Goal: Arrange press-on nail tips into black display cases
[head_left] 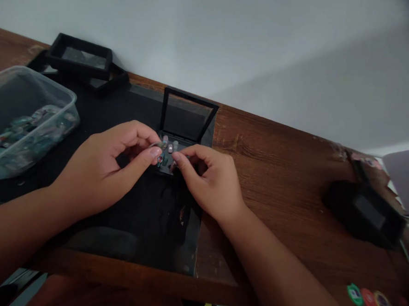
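A small black box (187, 117) with a clear window in its raised lid stands open in front of me. Several small glossy, nail-shaped pieces (170, 148) in pink, teal and grey lie in its base. My left hand (109, 161) comes in from the left, thumb and forefinger pinched on a small thin piece (155, 145) at the box's left side. At the right side, my right hand (210, 174) has its thumb and fingers closed over the base. Whatever sits between those fingertips is mostly hidden.
On the left, a clear plastic tub (67, 96) holds many small teal and grey pieces. Black window-frame boxes (81, 48) are stacked by the wall. A black box-like object (363, 213) and several coloured discs (369, 299) are at right. A dark mat (116, 240) covers part of the wooden table.
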